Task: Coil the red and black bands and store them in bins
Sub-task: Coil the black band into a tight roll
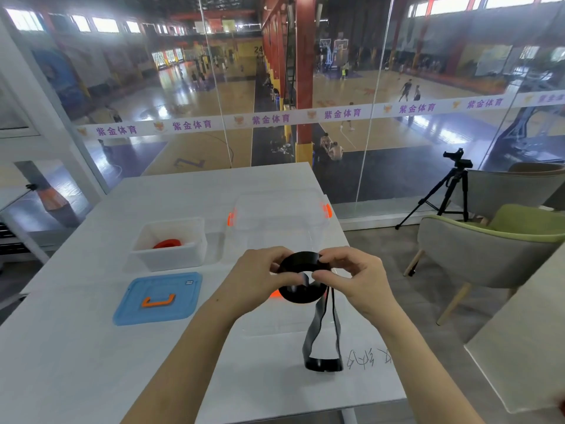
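A black band (301, 293) is partly coiled into a ring held above the table, its loose loop hanging down to the tabletop near the front edge. My left hand (255, 276) pinches the coil's left side and my right hand (351, 272) pinches its right side. A coiled red band (167, 243) lies inside the small white bin (171, 258) to the left. Behind my hands stands a large clear bin (281, 218) with orange latches.
A blue lid (159, 299) with an orange handle lies flat in front of the white bin. The white table (91, 347) ends close on the right, where a green-grey chair (489, 258) and a tripod (449, 191) stand. A glass wall rises behind the table.
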{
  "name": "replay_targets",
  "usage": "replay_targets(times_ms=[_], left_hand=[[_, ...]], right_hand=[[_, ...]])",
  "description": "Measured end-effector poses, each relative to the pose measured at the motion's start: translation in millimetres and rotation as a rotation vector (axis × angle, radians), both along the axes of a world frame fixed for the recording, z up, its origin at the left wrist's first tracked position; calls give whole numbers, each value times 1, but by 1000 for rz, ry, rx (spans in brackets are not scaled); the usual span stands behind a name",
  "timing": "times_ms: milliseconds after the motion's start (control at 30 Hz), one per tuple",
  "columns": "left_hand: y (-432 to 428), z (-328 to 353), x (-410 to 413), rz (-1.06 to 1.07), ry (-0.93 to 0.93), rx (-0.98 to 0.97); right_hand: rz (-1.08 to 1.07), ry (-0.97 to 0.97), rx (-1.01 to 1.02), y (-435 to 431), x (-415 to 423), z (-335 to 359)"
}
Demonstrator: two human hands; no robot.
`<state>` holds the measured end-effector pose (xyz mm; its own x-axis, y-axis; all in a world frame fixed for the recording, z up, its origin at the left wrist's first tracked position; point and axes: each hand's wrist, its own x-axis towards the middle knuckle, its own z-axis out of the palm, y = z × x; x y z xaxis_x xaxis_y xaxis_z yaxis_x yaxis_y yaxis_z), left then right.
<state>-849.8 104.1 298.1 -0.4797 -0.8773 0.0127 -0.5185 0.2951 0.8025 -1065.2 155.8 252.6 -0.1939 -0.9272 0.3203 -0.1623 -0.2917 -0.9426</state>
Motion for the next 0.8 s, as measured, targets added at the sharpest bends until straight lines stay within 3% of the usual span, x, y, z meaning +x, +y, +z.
replay_targets(times_ms=[233, 367, 533, 633, 700, 800], left_hand=[[1, 0, 3, 75, 374, 176], [-3, -7, 7, 33, 355, 233], [-7, -10, 8, 58, 126, 30], [-6, -6, 3, 10, -106, -125], [-5, -3, 0, 5, -63, -146], [-1, -4, -3, 62, 209, -26]], right_hand=[[7, -188, 16, 1, 1, -3], [-26, -191, 22, -2, 1, -5], [-40, -25, 65, -2, 2, -7], [-18, 20, 67, -1, 5, -7], [-10, 21, 37, -1, 5, -5], [3, -15, 1, -1, 1, -3]])
